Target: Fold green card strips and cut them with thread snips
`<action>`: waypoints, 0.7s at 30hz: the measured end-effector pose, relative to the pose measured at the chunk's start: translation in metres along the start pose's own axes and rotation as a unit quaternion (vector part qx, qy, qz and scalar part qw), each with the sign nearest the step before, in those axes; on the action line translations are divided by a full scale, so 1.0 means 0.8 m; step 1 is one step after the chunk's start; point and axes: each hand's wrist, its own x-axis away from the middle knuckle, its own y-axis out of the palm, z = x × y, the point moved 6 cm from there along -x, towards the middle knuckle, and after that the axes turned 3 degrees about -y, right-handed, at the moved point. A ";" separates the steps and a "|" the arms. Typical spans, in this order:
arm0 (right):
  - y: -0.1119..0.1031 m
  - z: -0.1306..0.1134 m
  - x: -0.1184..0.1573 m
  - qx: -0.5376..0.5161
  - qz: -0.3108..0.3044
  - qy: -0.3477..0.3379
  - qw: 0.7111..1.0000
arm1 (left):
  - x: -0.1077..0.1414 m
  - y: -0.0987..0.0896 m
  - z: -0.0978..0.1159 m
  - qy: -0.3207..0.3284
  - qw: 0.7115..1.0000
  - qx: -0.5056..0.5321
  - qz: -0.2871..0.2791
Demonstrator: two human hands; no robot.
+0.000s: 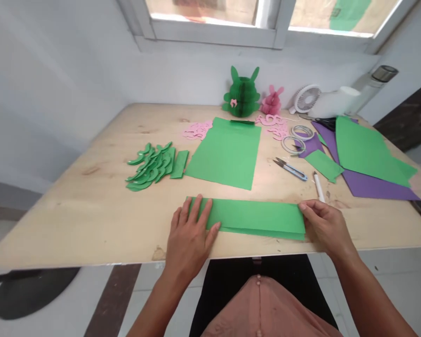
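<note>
A long strip of folded green paper [256,216] lies near the table's front edge, its lower layer showing a little below the upper one. Over its left end my left hand [192,229] rests flat with the fingers spread. My right hand [324,224] pinches the upper right corner of the paper between thumb and forefinger. Just beyond the strip is a large green sheet [228,154]. To the left of that sheet sit a pile of green cut-out shapes [152,166] and a small green rectangle [179,164].
Blue-handled thread snips [290,169], a white pen [319,186] and tape rolls [293,145] lie to the right. Green sheets [368,150] and purple paper [375,185] overlap there. A green paper rabbit [243,96], pink rabbit [272,100], white fan [307,98] and bottle [377,84] stand behind.
</note>
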 end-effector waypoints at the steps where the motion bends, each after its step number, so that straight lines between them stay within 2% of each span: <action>1: 0.000 -0.001 -0.001 0.007 -0.006 -0.010 1.000 | 0.001 0.000 -0.001 0.002 1.000 0.000 0.005; 11: 0.001 0.003 -0.009 0.042 -0.055 -0.028 0.997 | 0.003 0.004 -0.002 0.001 1.000 -0.010 0.015; 16: 0.002 0.016 -0.012 -0.033 -0.081 0.012 0.996 | 0.004 0.004 -0.003 -0.001 1.000 -0.005 0.014; 21: 0.001 0.024 -0.015 -0.086 -0.078 0.031 0.993 | 0.005 0.006 -0.004 -0.001 1.000 0.004 0.018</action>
